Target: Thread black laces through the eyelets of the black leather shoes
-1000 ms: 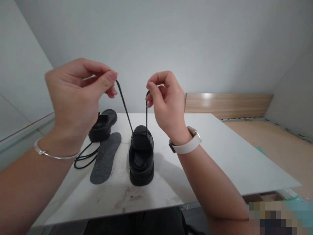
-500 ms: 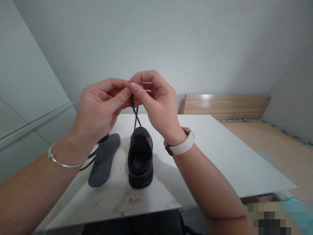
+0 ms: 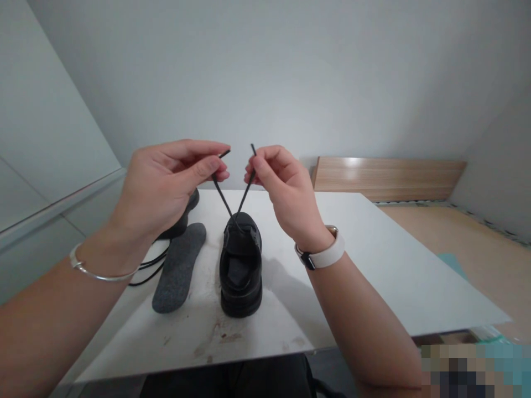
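Note:
A black shoe (image 3: 241, 273) stands upright on the table, its heel toward me. From its front eyelets a black shoelace (image 3: 248, 190) rises in two strands that cross low down and spread into a V. My left hand (image 3: 170, 177) pinches one end, whose tip sticks out past the fingers. The other end is pinched by my right hand (image 3: 286, 190), its tip pointing up. Both hands are above the shoe, apart from each other. A grey insole (image 3: 179, 268) lies left of the shoe. Behind it, partly hidden by my left hand, is a second black shoe (image 3: 182, 221).
The white table (image 3: 352, 276) has brownish marks near its front edge. Loose black laces (image 3: 151, 265) lie at the left, under my left wrist. A wooden headboard (image 3: 385, 178) and a beige bed surface (image 3: 423, 226) are at the right. A wall rises behind the table.
My hands were together at the fingertips over the shoe. Now they have parted left and right, each with one lace end, and the strands open into a V.

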Available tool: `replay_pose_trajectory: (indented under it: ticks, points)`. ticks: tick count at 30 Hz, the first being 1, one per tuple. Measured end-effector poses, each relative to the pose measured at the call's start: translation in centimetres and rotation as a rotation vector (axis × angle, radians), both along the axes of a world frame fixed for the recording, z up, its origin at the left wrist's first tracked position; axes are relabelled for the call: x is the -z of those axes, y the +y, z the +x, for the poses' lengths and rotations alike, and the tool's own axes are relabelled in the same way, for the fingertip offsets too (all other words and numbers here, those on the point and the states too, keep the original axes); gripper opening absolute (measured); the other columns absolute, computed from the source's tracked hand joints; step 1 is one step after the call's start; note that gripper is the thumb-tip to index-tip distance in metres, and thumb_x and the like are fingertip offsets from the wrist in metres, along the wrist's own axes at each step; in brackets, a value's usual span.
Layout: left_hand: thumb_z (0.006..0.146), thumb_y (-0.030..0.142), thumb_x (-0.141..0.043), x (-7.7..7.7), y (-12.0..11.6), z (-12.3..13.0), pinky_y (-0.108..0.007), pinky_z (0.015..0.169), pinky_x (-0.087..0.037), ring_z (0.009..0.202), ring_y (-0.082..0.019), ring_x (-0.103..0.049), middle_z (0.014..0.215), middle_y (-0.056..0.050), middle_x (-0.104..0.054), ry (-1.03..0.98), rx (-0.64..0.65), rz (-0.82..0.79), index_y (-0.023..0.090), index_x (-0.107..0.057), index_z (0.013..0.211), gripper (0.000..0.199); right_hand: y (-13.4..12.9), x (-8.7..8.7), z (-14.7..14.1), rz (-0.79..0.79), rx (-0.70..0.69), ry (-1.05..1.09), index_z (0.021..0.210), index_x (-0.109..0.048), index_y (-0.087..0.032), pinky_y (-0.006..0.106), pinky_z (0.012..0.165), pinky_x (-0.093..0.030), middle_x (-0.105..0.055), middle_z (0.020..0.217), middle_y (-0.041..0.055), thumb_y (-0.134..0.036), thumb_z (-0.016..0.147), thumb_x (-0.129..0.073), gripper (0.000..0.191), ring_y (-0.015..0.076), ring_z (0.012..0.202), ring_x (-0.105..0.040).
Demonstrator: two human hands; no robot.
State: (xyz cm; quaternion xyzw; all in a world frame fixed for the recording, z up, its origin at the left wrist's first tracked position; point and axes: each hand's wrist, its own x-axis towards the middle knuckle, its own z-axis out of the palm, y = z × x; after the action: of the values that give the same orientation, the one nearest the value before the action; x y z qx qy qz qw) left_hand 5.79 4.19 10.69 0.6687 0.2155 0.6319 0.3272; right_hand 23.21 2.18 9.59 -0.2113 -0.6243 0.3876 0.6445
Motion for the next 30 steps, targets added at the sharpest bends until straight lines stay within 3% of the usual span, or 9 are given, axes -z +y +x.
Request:
replay_pose_trajectory:
  ticks: [4,6,8,10,13,17,22,25,30]
  points:
    - [0.075,0.038,-0.085,1.9,1.7,-2.3,-0.026,0.053,-0.053,0.06,-0.012,-0.06,0.071,0.001,-0.064,-0.033,0.174,-0.231,0.022,-0.067,0.083,0.026,-0.5,2.1,1.8,-0.119,-0.1,0.201,0.092,-0.05,-0.022,0.022,0.064,-0.048,-0.053,0.073,-0.0057,-0.039,0.09,-0.067,0.025,0.0071,0.063,-0.052]
    - [0.078,0.037,-0.082,3.2,2.5,-4.1,-0.019,0.04,-0.038,0.046,-0.007,-0.047,0.061,0.003,-0.059,-0.035,0.22,-0.309,0.023,-0.062,0.086,0.026,-0.5,3.6,3.4,-0.176,-0.068,0.248,0.091,-0.051,-0.022,0.018,0.051,-0.037,-0.046,0.065,-0.0076,-0.037,0.086,-0.071,0.026,0.0058,0.053,-0.042]
    - [0.079,0.034,-0.082,4.6,3.1,-6.0,-0.016,0.038,-0.026,0.042,-0.004,-0.036,0.055,0.004,-0.054,-0.052,0.179,-0.346,0.021,-0.061,0.088,0.026,-0.5,5.3,5.4,-0.224,0.028,0.274,0.088,-0.053,-0.02,0.018,0.046,-0.026,-0.041,0.06,-0.0083,-0.036,0.082,-0.075,0.028,0.0052,0.05,-0.033]
    - [0.076,0.029,-0.083,6.1,3.5,-7.9,-0.016,0.04,-0.023,0.043,-0.004,-0.034,0.055,0.004,-0.053,-0.076,0.091,-0.379,0.017,-0.063,0.087,0.026,-0.4,6.9,7.5,-0.265,0.143,0.322,0.083,-0.054,-0.019,0.017,0.045,-0.021,-0.039,0.058,-0.0087,-0.033,0.076,-0.079,0.03,0.0045,0.048,-0.028]
    - [0.075,0.023,-0.081,8.3,3.9,-10.3,-0.016,0.042,-0.022,0.044,-0.003,-0.033,0.057,0.003,-0.055,-0.116,-0.008,-0.431,0.014,-0.065,0.087,0.022,-0.4,8.8,10.3,-0.307,0.283,0.362,0.079,-0.056,-0.019,0.017,0.044,-0.02,-0.037,0.055,-0.009,-0.032,0.069,-0.083,0.032,0.0047,0.048,-0.028]
    - [0.078,0.022,-0.075,10.3,4.3,-11.6,-0.018,0.044,-0.024,0.043,-0.004,-0.034,0.06,0.002,-0.061,-0.072,-0.089,-0.44,0.016,-0.065,0.09,0.017,-0.5,10.1,11.8,-0.329,0.384,0.342,0.078,-0.058,-0.02,0.018,0.045,-0.022,-0.047,0.057,-0.0063,-0.03,0.066,-0.083,0.03,0.0051,0.048,-0.031]
    - [0.083,0.037,-0.072,9.8,4.3,-10.6,-0.021,0.05,-0.034,0.055,-0.011,-0.052,0.07,-0.002,-0.07,0.289,-0.221,-0.313,0.016,-0.066,0.096,0.025,-0.2,10.2,11.0,-0.289,0.425,0.122,0.08,-0.066,-0.018,0.019,0.045,-0.021,-0.056,0.063,-0.0025,-0.034,0.073,-0.08,0.022,0.006,0.052,-0.037]
    - [0.088,0.043,-0.066,8.6,3.7,-9.1,-0.024,0.062,-0.045,0.07,-0.016,-0.064,0.078,-0.005,-0.074,0.505,-0.282,-0.206,0.017,-0.067,0.093,0.026,0.3,9.6,9.8,-0.291,0.363,-0.152,0.082,-0.072,-0.017,0.021,0.051,-0.032,-0.064,0.073,0.0015,-0.036,0.076,-0.077,0.021,0.0077,0.059,-0.047]
    - [0.095,0.042,-0.056,8.2,2.3,-6.4,-0.027,0.073,-0.051,0.083,-0.019,-0.072,0.092,-0.006,-0.077,0.72,-0.128,-0.084,0.018,-0.066,0.105,0.028,1.1,9.2,7.3,-0.255,0.205,-0.418,0.085,-0.072,-0.016,0.029,0.07,-0.046,-0.071,0.082,0.0057,-0.037,0.076,-0.078,0.024,0.0153,0.076,-0.061]
